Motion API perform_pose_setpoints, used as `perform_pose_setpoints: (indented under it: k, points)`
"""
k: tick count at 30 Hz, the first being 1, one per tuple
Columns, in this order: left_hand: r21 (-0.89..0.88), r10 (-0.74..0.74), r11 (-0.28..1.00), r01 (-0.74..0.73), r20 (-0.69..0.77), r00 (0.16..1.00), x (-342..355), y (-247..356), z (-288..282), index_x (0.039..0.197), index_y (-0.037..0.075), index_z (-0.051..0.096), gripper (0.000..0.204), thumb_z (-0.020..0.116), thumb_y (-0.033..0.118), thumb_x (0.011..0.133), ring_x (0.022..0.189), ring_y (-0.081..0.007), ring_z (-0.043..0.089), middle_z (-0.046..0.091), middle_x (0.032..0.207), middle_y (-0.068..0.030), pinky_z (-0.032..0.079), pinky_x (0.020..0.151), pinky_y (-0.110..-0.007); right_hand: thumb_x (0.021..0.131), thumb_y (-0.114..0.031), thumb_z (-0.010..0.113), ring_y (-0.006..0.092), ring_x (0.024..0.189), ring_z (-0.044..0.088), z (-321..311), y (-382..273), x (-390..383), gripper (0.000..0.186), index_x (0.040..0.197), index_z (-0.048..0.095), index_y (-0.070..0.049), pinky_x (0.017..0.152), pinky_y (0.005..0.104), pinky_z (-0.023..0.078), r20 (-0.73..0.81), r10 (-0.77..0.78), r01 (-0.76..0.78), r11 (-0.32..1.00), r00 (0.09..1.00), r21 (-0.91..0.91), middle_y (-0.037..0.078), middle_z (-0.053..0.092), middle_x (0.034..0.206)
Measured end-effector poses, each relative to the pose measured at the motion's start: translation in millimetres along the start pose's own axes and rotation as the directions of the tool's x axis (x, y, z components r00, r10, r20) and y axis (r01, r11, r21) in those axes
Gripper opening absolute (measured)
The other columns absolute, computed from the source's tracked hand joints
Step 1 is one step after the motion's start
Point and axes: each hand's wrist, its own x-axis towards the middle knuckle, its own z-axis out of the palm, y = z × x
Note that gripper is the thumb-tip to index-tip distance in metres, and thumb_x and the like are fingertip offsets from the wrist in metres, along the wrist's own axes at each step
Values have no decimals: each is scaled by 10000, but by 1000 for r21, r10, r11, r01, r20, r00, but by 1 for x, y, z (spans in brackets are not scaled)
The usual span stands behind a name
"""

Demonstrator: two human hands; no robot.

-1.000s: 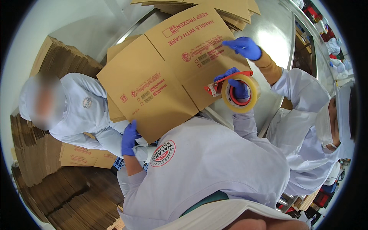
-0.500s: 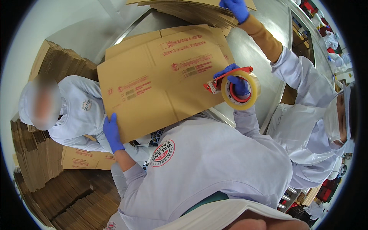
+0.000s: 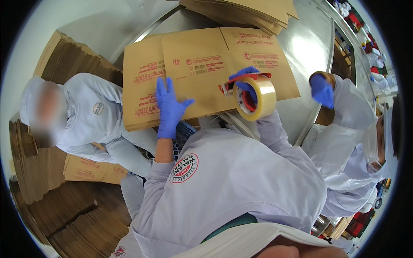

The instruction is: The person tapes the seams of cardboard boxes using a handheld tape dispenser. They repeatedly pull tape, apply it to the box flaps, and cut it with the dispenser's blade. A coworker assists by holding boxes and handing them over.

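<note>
A flat, folded cardboard carton with red print lies in front of me. My left hand, in a blue glove, is spread over its near left part with fingers and thumb apart; whether the palm touches the board I cannot tell. In my right hand, also gloved in blue, is a red tape dispenser with a large roll of clear tape. My fingers wrap round its frame and reach into the roll's core. The dispenser is above the carton's near right edge.
More flat cartons are piled at the far side of the metal table. Tall stacks of folded cardboard stand at left. One person sits at my left; another's gloved hand hovers at right.
The carton, tilted up in my left hand earlier, has come down flatter and further right. My left hand has released its edge and moved over it. The right-hand co-worker's arm has drawn back.
</note>
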Motion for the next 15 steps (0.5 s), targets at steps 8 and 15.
perform_pose_setpoints:
  k: [8, 15]
  points:
    - [117, 161, 974, -194, 249, 955, -19, 18, -15, 1286, -30, 192, 1139, 718, 530, 445, 1268, -329, 131, 177, 1349, -209, 126, 1000, -503, 632, 125, 628, 208, 891, 554, 49, 70, 105, 360, 964, 544, 12, 799, 311, 488, -122, -28, 63, 955, 992, 291, 126, 550, 969]
    - [8, 244, 970, -245, 59, 968, -25, 6, 0, 1239, -61, 279, 1063, 683, 562, 479, 1243, -329, 211, 266, 1306, -222, 175, 1001, -465, 818, -182, 361, 263, 650, 556, 28, 160, 134, 243, 733, 523, -22, 627, 398, 497, 21, 467, -422, 778, 884, 466, 152, 566, 781]
